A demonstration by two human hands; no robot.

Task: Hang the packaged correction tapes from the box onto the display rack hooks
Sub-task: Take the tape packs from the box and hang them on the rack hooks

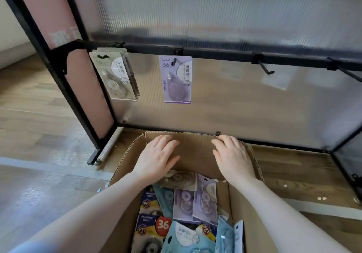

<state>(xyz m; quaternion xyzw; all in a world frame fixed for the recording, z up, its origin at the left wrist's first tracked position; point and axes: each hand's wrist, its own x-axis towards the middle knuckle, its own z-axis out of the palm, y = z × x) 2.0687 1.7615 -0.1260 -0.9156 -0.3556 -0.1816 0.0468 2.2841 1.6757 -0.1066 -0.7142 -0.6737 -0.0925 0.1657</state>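
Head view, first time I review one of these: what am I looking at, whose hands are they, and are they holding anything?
This single picture comes from a camera worn on a person's head, looking forward and down. There is no robot, only two bare hands. The left hand and right hand lie with relaxed fingers on the far flap of an open cardboard box on the floor; neither holds a pack. Inside the box lie loose correction tape packs in purple, blue and beige. Behind the box stands a black display rack with a ribbed translucent back. A bunch of beige packs hangs on its leftmost hook, one purple pack on the next, and a bare hook sticks out further right.
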